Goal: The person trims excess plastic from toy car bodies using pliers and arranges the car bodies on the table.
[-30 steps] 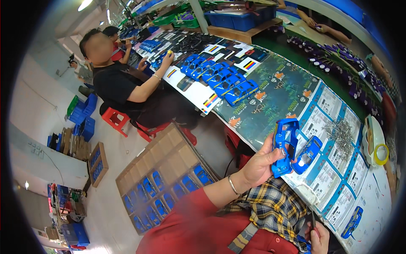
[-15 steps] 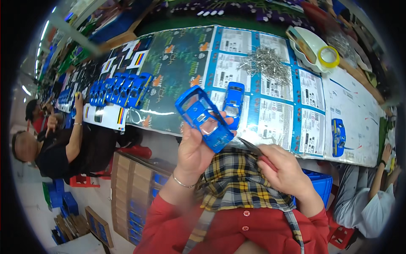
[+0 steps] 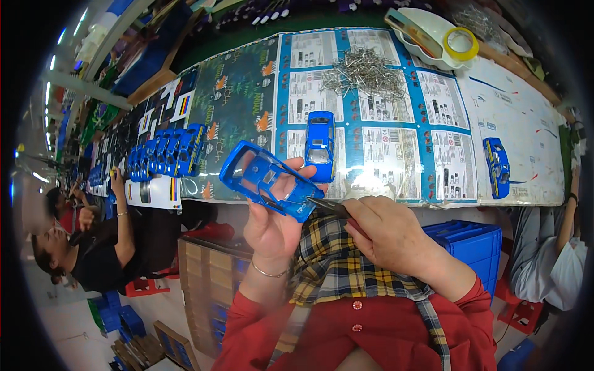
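My left hand (image 3: 272,232) holds a blue toy car body (image 3: 266,179), a hollow shell with its inside facing up and its front tilted toward the right. My right hand (image 3: 390,235) is closed around a pair of pliers (image 3: 328,207) with dark, pointed jaws; the palm covers most of the handles. The jaw tips are at the near right end of the shell, and whether they grip anything there is too small to tell. Just beyond, a blue toy car (image 3: 320,148) stands on the table.
Loose silver metal pins (image 3: 365,74) lie heaped on the printed table cover (image 3: 387,148). A white dish (image 3: 427,55) carries a yellow tape roll (image 3: 461,43). Another blue car (image 3: 496,167) sits at right; several cars (image 3: 167,151) line up at left, near a co-worker (image 3: 93,247).
The pliers' tips have come up to the shell's end from a spot apart from it. My left hand has turned the shell flatter. The whole view has shifted slightly.
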Demonstrator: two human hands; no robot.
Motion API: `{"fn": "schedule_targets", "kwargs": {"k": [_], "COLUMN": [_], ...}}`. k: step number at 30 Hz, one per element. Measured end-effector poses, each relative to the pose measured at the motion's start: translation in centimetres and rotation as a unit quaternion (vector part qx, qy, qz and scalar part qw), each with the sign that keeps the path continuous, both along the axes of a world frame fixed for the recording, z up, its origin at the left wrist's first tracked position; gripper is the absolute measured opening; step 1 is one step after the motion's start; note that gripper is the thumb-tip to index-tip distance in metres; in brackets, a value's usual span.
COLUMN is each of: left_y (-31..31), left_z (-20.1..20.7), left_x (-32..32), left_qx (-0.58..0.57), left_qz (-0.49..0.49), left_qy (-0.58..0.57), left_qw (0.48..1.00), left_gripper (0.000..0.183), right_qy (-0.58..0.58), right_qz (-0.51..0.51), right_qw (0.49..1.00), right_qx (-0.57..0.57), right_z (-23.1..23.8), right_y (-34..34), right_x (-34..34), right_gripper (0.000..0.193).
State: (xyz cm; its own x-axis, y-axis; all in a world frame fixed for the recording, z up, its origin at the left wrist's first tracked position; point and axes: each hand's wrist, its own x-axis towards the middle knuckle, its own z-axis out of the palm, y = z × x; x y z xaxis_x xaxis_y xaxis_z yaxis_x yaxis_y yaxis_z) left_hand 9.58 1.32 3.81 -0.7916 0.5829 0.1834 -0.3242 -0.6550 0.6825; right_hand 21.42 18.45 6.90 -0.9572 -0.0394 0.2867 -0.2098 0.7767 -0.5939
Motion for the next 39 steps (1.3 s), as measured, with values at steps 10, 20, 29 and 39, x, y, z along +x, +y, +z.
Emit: {"fn": "schedule_targets", "kwargs": {"k": [10, 20, 29, 39], "left_y": [-0.2, 0.0, -1.5, -8.5], "left_z": [0.4, 0.3, 0.7, -3.1], "left_x": [0.1, -0.2, -0.6, 3.1], "left_qx": [-0.02, -0.023, -0.016, 0.093], "left_qz": [0.008, -0.003, 0.06, 0.105], "left_qy": [0.004, 0.016, 0.012, -0.077], "left_qw": [1.0, 1.0, 0.998, 0.987], "left_gripper": [0.078, 0.077, 0.075, 0.073], "right_qy": [0.023, 0.011, 0.005, -0.182], "right_qz": [0.002, 0.015, 0.054, 0.045], "right_qw": [0.998, 0.997, 0.998, 0.981], "right_qx": [0.052, 0.079, -0.013, -0.042], "right_z": [-0.4, -0.1, 1.3, 1.8], "right_y": [0.0, 0.6, -0.1, -0.4], "right_x": [-0.4, -0.4, -1.9, 0.3], "right_gripper": [0.024, 0.022, 0.024, 0.03]}}
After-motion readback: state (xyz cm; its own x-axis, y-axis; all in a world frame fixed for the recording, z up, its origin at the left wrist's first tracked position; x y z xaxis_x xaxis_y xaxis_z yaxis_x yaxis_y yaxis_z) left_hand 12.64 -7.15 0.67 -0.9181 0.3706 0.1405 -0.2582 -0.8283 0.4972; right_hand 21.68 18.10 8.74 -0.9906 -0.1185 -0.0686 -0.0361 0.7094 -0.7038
